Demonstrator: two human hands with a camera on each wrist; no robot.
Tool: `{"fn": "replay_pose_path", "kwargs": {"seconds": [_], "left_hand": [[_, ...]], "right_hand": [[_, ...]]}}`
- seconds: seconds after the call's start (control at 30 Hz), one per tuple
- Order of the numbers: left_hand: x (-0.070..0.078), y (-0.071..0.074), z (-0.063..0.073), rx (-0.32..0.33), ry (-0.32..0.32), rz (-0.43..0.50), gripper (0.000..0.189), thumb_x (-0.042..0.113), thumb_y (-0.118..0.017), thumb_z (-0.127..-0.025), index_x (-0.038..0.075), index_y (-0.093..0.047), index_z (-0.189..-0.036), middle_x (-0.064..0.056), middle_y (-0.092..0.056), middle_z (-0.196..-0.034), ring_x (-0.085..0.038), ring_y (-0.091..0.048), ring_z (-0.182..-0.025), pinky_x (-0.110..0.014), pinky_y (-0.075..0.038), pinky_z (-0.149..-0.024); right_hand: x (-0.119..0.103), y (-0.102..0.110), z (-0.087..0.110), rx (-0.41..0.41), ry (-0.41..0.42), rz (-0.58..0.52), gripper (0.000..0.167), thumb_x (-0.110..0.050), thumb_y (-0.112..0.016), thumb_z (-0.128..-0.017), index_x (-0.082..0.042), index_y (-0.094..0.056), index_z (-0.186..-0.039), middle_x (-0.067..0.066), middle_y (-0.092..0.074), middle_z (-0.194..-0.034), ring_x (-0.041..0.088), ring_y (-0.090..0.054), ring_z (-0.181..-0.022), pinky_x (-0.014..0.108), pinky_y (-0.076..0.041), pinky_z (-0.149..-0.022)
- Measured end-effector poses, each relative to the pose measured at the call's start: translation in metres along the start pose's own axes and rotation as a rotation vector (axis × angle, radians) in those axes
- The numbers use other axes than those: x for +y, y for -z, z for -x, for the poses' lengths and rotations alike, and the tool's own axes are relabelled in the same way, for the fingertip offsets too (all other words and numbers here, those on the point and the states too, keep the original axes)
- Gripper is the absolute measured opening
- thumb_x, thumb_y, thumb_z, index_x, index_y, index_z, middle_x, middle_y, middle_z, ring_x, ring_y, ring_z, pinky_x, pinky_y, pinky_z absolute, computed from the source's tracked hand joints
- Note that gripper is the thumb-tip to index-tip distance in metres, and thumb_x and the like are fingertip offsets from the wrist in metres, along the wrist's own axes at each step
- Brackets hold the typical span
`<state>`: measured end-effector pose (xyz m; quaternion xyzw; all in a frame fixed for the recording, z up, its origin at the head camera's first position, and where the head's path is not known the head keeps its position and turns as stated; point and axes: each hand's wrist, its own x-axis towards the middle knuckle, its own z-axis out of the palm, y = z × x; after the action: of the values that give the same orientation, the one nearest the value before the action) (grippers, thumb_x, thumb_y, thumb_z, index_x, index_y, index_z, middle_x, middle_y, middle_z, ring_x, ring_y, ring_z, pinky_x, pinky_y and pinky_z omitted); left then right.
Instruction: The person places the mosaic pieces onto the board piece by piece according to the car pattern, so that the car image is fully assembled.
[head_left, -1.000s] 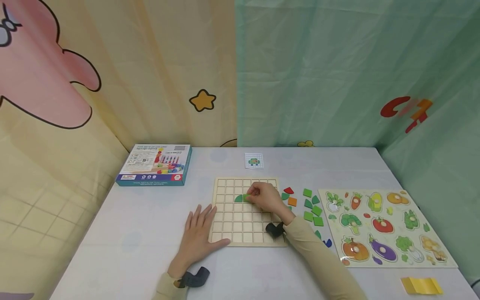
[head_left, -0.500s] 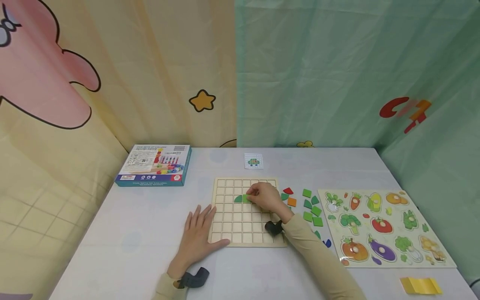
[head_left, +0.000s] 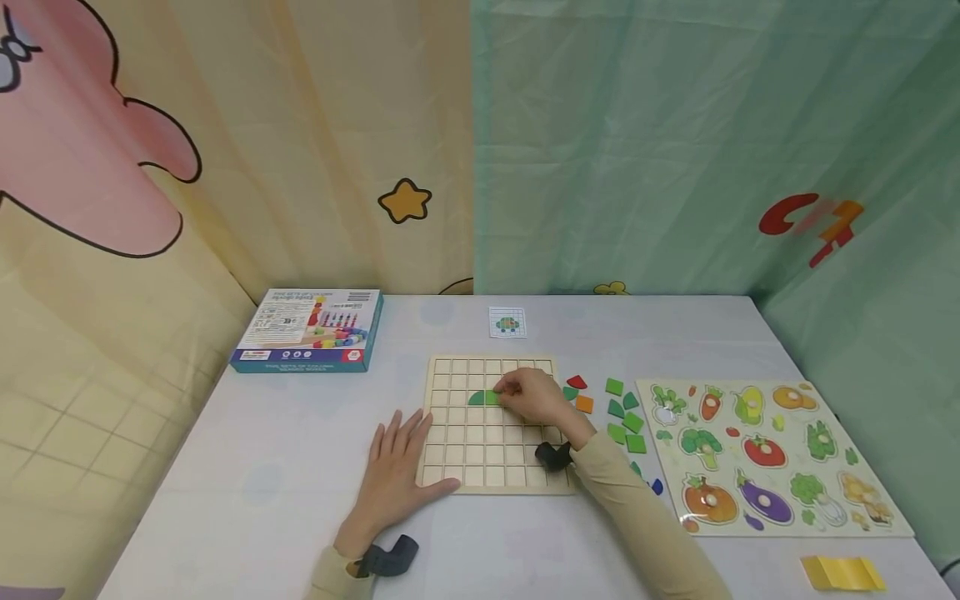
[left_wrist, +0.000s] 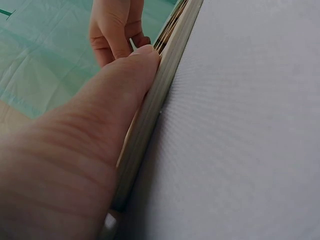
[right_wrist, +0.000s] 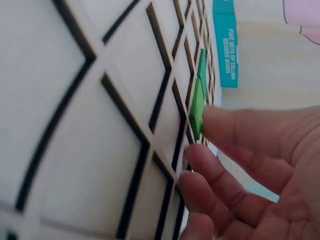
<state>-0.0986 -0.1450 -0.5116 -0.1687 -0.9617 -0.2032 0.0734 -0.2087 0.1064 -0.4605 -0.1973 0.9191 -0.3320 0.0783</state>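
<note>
A wooden grid board [head_left: 476, 435] lies mid-table. My left hand [head_left: 396, 467] is spread flat at its left side, fingertips at the edge and thumb [left_wrist: 125, 75] along the near rim. Over the board's upper middle, my right hand [head_left: 536, 396] pinches a light green square tile [right_wrist: 196, 112] by its right side, the thumb right against it. That tile sits at a cell just right of a dark green quarter-round tile [head_left: 476, 399]. In the right wrist view the square looks slightly tilted against the grid. The board's upper right cells are partly hidden by the right hand.
Loose green tiles [head_left: 632, 421], an orange square [head_left: 584, 404] and a red piece [head_left: 577, 382] lie right of the board. Beyond them is a vegetable puzzle board [head_left: 731, 467]. A pattern card [head_left: 507, 322], a boxed toy [head_left: 307, 331] and a yellow folded piece [head_left: 843, 572] lie around.
My right hand has shifted slightly, its wrist a little to the right, while its fingers stay at the light green square tile. The left hand has not moved.
</note>
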Motion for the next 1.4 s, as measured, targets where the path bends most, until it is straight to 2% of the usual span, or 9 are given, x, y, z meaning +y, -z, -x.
{"fn": "replay_pose_path", "kwargs": {"seconds": [0.13,0.37,0.5,0.63,0.87,1.07,1.4], "left_hand": [[0.000,0.000,0.000,-0.001,0.005,-0.006,0.104,0.073,-0.060,-0.074,0.007,-0.030,-0.149,-0.011,-0.028,-0.152,-0.037,-0.011,-0.141,-0.054,-0.004,-0.111],[0.000,-0.001,0.001,0.013,-0.004,-0.002,0.104,0.072,-0.061,-0.073,0.007,-0.031,-0.148,-0.011,-0.029,-0.152,-0.037,-0.012,-0.141,-0.053,-0.004,-0.111],[0.000,-0.001,0.001,0.012,-0.004,-0.003,0.104,0.072,-0.061,-0.073,0.007,-0.031,-0.148,-0.011,-0.029,-0.152,-0.037,-0.012,-0.141,-0.053,-0.004,-0.111],[0.001,0.000,0.002,0.004,0.002,-0.005,0.104,0.073,-0.060,-0.073,0.007,-0.031,-0.148,-0.011,-0.029,-0.152,-0.037,-0.012,-0.141,-0.054,-0.004,-0.111],[0.002,0.001,0.001,0.005,0.001,-0.002,0.103,0.071,-0.062,-0.073,0.007,-0.031,-0.148,-0.012,-0.029,-0.151,-0.037,-0.012,-0.140,-0.054,-0.005,-0.111],[0.002,0.002,0.000,0.002,0.001,0.001,0.103,0.071,-0.062,-0.074,0.007,-0.031,-0.148,-0.011,-0.029,-0.152,-0.037,-0.012,-0.140,-0.054,-0.005,-0.111],[0.000,0.000,0.000,0.004,-0.001,0.001,0.104,0.074,-0.059,-0.073,0.009,-0.029,-0.149,-0.011,-0.028,-0.152,-0.036,-0.011,-0.141,-0.054,-0.004,-0.111]], "right_hand": [[0.009,0.005,0.006,-0.002,0.047,-0.057,0.017,-0.014,-0.068,-0.088,-0.010,-0.072,-0.103,-0.005,-0.061,-0.082,0.012,-0.053,-0.073,0.029,-0.046,-0.067],[0.020,0.024,0.028,0.173,0.053,-0.159,0.017,-0.016,-0.066,-0.090,-0.005,-0.072,-0.103,-0.002,-0.064,-0.084,0.013,-0.056,-0.071,0.030,-0.046,-0.060],[0.029,0.040,0.046,0.223,0.060,-0.183,0.019,-0.016,-0.065,-0.091,-0.002,-0.071,-0.103,0.001,-0.065,-0.081,0.014,-0.056,-0.068,0.028,-0.045,-0.055],[0.042,0.056,0.064,0.244,0.024,-0.152,0.020,-0.019,-0.065,-0.092,-0.004,-0.071,-0.103,0.004,-0.065,-0.079,0.015,-0.056,-0.067,0.029,-0.044,-0.052],[0.064,0.078,0.089,0.286,-0.075,0.014,0.018,-0.021,-0.066,-0.091,-0.006,-0.072,-0.098,0.001,-0.067,-0.082,0.016,-0.056,-0.069,0.029,-0.045,-0.052],[0.075,0.088,0.100,0.267,-0.188,0.092,0.014,-0.018,-0.069,-0.088,-0.005,-0.073,-0.093,0.001,-0.065,-0.079,0.018,-0.053,-0.068,0.030,-0.043,-0.054],[0.085,0.086,0.105,0.186,-0.249,0.124,0.014,-0.015,-0.071,-0.085,-0.003,-0.072,-0.092,-0.002,-0.059,-0.072,0.016,-0.052,-0.065,0.030,-0.041,-0.054]]}}
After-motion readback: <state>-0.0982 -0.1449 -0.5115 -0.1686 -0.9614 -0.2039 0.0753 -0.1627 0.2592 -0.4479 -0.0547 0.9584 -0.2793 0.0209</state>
